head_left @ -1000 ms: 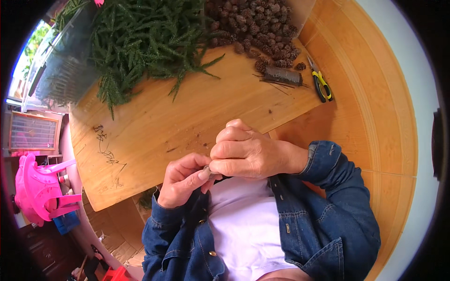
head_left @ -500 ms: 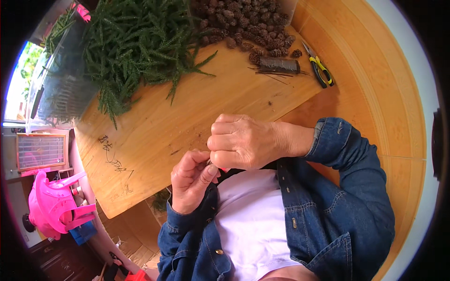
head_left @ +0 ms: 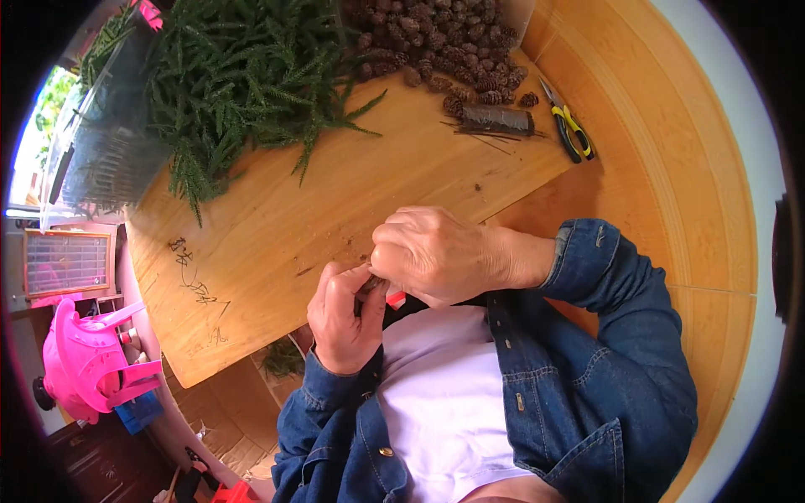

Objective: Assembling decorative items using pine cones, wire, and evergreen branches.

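Observation:
My left hand (head_left: 342, 320) pinches a small brown thing (head_left: 371, 285) between thumb and fingers, just in front of my body near the table's front edge. Too little of it shows to tell its kind. Bent over from the right, my right hand (head_left: 436, 256) has its fingers curled closed and its fingertips meeting those of the left. What the right fingers grip is hidden behind the knuckles. A bit of red (head_left: 396, 298) peeks out below the right hand.
On the wooden table (head_left: 277, 260) lie a heap of green fir sprigs (head_left: 243, 92), piled pinecones (head_left: 453, 42), a dark bundle of thin wires (head_left: 495, 119) and yellow-black pliers (head_left: 570, 126). A clear plastic bin (head_left: 109, 151) stands left, near a pink plastic chair (head_left: 88, 356).
My left fingers have shifted upright around the small brown thing, showing more of it. The right wrist has tilted slightly, and the whole view has shifted a little.

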Motion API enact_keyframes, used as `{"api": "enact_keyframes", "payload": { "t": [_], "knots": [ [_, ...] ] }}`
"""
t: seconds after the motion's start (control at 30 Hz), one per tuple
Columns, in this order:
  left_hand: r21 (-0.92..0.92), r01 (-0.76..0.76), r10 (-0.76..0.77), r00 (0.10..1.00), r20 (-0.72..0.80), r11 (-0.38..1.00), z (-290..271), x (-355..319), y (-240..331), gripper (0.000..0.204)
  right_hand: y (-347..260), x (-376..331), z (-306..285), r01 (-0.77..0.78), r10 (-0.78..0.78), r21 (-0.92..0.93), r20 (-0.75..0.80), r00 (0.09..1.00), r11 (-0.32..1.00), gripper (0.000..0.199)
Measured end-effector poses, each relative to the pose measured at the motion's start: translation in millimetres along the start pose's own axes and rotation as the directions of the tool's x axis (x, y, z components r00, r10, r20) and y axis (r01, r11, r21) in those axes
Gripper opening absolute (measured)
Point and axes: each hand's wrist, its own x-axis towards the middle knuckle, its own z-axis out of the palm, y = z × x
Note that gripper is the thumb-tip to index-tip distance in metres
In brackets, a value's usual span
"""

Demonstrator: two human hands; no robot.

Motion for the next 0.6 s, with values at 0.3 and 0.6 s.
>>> {"api": "enact_keyframes", "payload": {
  "t": [0.3,0.6],
  "knots": [
    [0.171,-0.109,0.132,0.982,-0.132,0.979,11.0,5.9,-12.0,0.026,2.0,-1.1,8.7,-0.432,0.442,0.390,0.070,0.894,0.813,0.028],
    [0.150,-0.171,0.201,0.956,-0.212,0.974,14.4,8.4,-10.7,0.027,-9.6,-0.9,-0.2,-0.618,0.616,0.542,0.217,0.758,0.569,0.029]
  ]
}}
